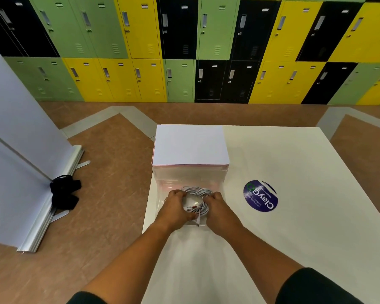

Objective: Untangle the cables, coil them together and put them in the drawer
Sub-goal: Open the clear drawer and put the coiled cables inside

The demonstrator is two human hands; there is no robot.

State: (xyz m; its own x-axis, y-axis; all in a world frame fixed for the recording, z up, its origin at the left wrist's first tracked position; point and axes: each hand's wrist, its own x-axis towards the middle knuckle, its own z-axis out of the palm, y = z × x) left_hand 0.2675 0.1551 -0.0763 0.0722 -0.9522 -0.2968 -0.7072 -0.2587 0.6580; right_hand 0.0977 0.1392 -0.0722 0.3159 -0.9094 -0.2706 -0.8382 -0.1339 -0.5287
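Note:
A coil of white-grey cables (198, 191) sits inside the pulled-out clear drawer (162, 194) of a small drawer unit (190, 145) on the white table. My left hand (176, 205) grips the coil's left side and my right hand (215, 205) grips its right side. Several cable ends with connectors (197, 216) stick out toward me between the hands. The lower part of the coil is hidden by my fingers.
The white table (294, 216) bears a round blue sticker (261, 196) right of the drawer. The table's left edge runs just beside the drawer unit. On the floor at left stand a banner base (53, 194) and a black strap (64, 194). Lockers line the far wall.

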